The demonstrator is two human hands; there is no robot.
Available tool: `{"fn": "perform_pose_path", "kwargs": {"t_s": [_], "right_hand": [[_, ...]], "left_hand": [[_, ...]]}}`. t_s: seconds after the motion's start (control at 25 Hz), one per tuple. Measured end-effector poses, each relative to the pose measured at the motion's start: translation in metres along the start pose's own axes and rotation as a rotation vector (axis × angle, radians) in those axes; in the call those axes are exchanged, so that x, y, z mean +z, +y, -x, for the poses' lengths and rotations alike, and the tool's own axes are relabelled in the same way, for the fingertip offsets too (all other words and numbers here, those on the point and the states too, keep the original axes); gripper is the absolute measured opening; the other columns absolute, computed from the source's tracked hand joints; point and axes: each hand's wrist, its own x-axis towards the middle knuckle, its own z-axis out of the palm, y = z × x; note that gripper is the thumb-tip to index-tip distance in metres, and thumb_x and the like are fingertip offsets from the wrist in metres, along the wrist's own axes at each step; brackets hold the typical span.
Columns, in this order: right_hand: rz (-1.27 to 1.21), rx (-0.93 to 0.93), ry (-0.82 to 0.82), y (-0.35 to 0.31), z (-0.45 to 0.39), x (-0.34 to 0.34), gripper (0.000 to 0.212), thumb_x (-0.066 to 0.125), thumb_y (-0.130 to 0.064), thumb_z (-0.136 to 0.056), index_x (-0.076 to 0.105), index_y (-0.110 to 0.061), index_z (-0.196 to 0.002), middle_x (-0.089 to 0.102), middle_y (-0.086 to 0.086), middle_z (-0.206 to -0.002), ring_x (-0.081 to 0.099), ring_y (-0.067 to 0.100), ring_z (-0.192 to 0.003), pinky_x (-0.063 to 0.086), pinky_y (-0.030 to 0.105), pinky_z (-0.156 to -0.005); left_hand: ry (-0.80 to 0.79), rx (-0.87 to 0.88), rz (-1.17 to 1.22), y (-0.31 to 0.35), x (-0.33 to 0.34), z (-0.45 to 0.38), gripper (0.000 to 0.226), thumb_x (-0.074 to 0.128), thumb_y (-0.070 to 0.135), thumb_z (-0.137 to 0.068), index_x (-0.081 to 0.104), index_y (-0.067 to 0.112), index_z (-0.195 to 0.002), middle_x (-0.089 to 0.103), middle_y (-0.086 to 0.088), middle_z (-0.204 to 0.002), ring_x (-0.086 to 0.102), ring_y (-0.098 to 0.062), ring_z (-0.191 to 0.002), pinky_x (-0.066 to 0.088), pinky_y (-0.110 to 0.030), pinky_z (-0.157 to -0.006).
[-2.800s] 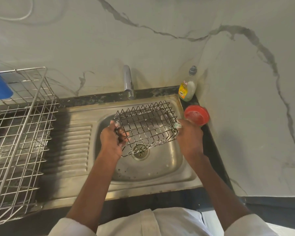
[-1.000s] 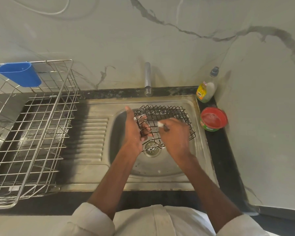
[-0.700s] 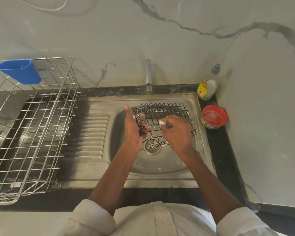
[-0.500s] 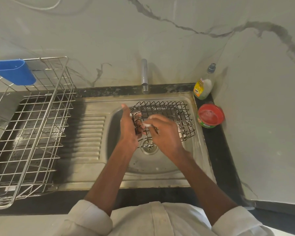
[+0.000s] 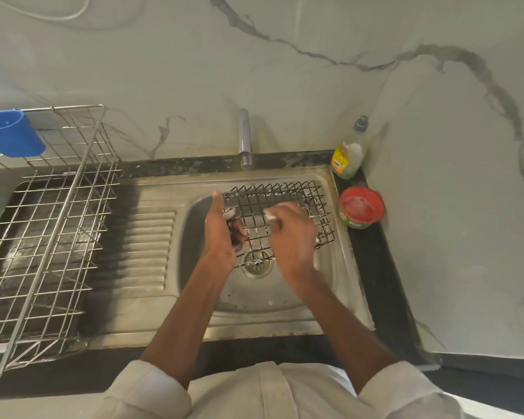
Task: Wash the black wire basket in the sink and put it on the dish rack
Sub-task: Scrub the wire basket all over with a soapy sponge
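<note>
Over sink; left hand grips basket; right hand pinches sponge

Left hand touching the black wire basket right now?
Touching. The head view shows the left hand gripping the black wire basket at its left edge, fingers curled through the wires.

I see the black wire basket held tilted over the sink bowl, above the drain. My left hand grips its left edge, fingers curled through the wires. My right hand is blurred inside the basket, with something small and white at its fingertips. The dish rack stands on the left, well apart from the basket.
</note>
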Motion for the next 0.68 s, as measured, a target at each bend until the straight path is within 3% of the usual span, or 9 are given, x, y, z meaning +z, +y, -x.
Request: {"fn": "perform_pose_path", "kwargs": {"t_s": [0.08, 0.16, 0.24, 0.36, 0.4, 0.48, 0.6, 0.68], "right_hand": [[-0.068, -0.209, -0.063, -0.017, 0.01, 0.007, 0.036, 0.068, 0.019, -0.078, 0.079, -0.004, -0.104, 0.076, 0.009, -0.101, 0.069, 0.017, -0.086, 0.042, 0.001, -0.084], [-0.019, -0.259, -0.083, -0.007, 0.003, 0.001, 0.043, 0.067, 0.022, -0.076, 0.078, -0.006, -0.107, 0.076, 0.009, -0.102, 0.07, 0.02, -0.088, 0.049, 0.011, -0.079], [0.082, -0.1, -0.052, 0.027, -0.009, -0.009, 0.043, 0.068, 0.02, -0.077, 0.079, -0.01, -0.105, 0.075, 0.008, -0.1, 0.069, 0.019, -0.085, 0.044, 0.01, -0.072], [0.18, 0.181, -0.004, 0.08, -0.028, -0.027, 0.033, 0.065, 0.013, -0.075, 0.075, -0.016, -0.088, 0.074, 0.006, -0.087, 0.067, 0.022, -0.078, 0.046, 0.023, -0.064], [0.173, 0.235, 0.008, 0.087, -0.032, -0.032, 0.031, 0.064, 0.01, -0.075, 0.07, -0.019, -0.081, 0.07, 0.002, -0.079, 0.064, 0.022, -0.072, 0.048, 0.022, -0.061], [0.159, 0.261, 0.045, 0.078, -0.032, -0.032, 0.025, 0.064, 0.006, -0.08, 0.065, -0.019, -0.075, 0.062, 0.0, -0.073, 0.053, 0.017, -0.064, 0.041, 0.009, -0.057], [0.111, 0.083, 0.028, 0.021, -0.011, -0.009, 0.018, 0.069, 0.003, -0.087, 0.079, -0.01, -0.095, 0.073, 0.007, -0.092, 0.064, 0.016, -0.076, 0.037, 0.004, -0.067], [0.015, -0.154, -0.031, -0.018, 0.008, 0.01, 0.023, 0.073, 0.009, -0.08, 0.079, -0.007, -0.094, 0.074, 0.008, -0.092, 0.067, 0.019, -0.078, 0.052, 0.018, -0.069]], "left_hand": [[-0.009, 0.01, -0.018, 0.001, 0.001, -0.002, 0.063, 0.052, 0.084, -0.092, 0.06, 0.022, -0.083, 0.057, -0.001, -0.068, 0.049, -0.014, -0.053, 0.033, -0.032, -0.057], [-0.015, 0.008, -0.025, 0.003, -0.003, -0.001, 0.065, 0.051, 0.085, -0.092, 0.062, 0.021, -0.089, 0.058, -0.001, -0.065, 0.049, -0.014, -0.052, 0.033, -0.031, -0.056], [-0.018, 0.008, -0.021, 0.004, -0.007, 0.002, 0.061, 0.049, 0.083, -0.094, 0.06, 0.023, -0.086, 0.054, 0.003, -0.058, 0.046, -0.014, -0.048, 0.032, -0.031, -0.056], [-0.028, -0.008, -0.034, 0.004, -0.011, 0.003, 0.058, 0.049, 0.082, -0.095, 0.059, 0.026, -0.085, 0.053, 0.004, -0.056, 0.045, -0.014, -0.048, 0.032, -0.032, -0.057], [-0.029, -0.009, -0.039, 0.004, -0.01, 0.005, 0.058, 0.05, 0.081, -0.095, 0.061, 0.025, -0.087, 0.053, 0.004, -0.056, 0.045, -0.013, -0.048, 0.032, -0.032, -0.057], [-0.026, -0.015, -0.039, 0.005, -0.009, 0.006, 0.059, 0.049, 0.081, -0.096, 0.06, 0.024, -0.081, 0.052, 0.004, -0.059, 0.045, -0.013, -0.049, 0.034, -0.032, -0.058], [-0.064, 0.008, -0.059, 0.004, -0.002, 0.004, 0.064, 0.044, 0.084, -0.096, 0.056, 0.025, -0.074, 0.052, 0.002, -0.064, 0.047, -0.013, -0.051, 0.033, -0.033, -0.059], [-0.133, 0.017, -0.033, 0.002, 0.003, 0.003, 0.071, 0.044, 0.089, -0.092, 0.064, 0.022, -0.078, 0.06, -0.001, -0.072, 0.061, -0.017, -0.062, 0.048, -0.036, -0.068]]}}
